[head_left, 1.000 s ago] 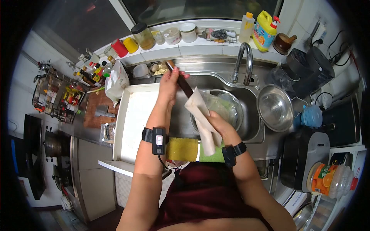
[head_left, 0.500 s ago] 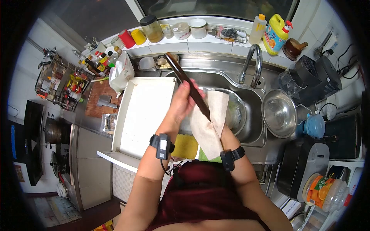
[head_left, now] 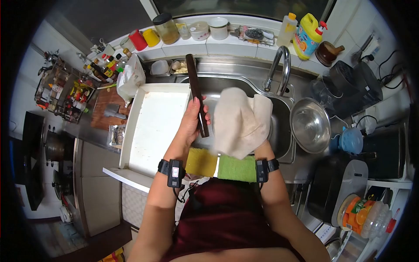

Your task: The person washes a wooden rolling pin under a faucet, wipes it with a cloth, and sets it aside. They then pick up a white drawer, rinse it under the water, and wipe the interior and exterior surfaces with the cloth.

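Observation:
A long dark brown bar [head_left: 195,83] stands nearly upright over the left part of the sink [head_left: 257,85], and my left hand [head_left: 193,117] is wrapped round its lower half. A beige cloth [head_left: 242,120] is spread over my right hand, whose fingers are hidden beneath it. Bar and cloth are apart. Below them, a yellow cloth [head_left: 201,162] and a green cloth [head_left: 237,168] lie along the sink's front edge.
Left of the sink lies a white tray [head_left: 158,126], with a cutting board and cleaver [head_left: 114,111] beyond. The faucet [head_left: 283,72] rises behind the sink. A steel bowl [head_left: 310,126] stands at its right. Jars and detergent bottles [head_left: 307,37] line the sill.
The bar has come away from the cloth and turned more upright, moving left with my left hand. The cloth has spread open over my right hand.

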The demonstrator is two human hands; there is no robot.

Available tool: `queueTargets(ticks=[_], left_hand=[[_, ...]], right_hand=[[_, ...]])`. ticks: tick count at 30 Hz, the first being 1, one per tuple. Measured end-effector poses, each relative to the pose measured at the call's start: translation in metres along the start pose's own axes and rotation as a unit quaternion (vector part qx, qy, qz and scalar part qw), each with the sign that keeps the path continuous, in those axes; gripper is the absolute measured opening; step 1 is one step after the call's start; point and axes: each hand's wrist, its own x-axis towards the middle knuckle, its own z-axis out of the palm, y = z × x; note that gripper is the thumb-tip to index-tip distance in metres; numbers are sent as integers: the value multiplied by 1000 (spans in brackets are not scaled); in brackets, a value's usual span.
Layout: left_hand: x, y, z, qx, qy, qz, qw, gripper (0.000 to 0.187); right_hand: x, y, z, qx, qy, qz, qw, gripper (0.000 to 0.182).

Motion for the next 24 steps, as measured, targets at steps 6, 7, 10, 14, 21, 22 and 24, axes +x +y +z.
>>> queueTargets(ticks=[6,7,10,14,21,22,24], left_hand=[[-9,-3,1,0,-3,-16,1000,39],[-10,-2,0,2,-2,-12,1000,39],[-10,0,-3,8,3,-1,1000,39],[-10,6,-6,19,14,9,1000,39],[-11,5,-8,42,11,8,999,42],[-11,5,-7,47,11,4,999,42],[-13,4,-5,60,1,-5,998,42]], right_hand=[[-5,-2,3,35,-16,1,999,44],[-5,-3,3,40,-17,2,999,45],[-6,-4,1,72,-19,14,997,49],[-7,-5,-1,52,-51,-4,997,48],[7,-4,-39,-8,64,-77,995,40],[15,-10,-105,-4,-22,-61,998,39],[14,3,-68,-89,333,-139,928,34]])
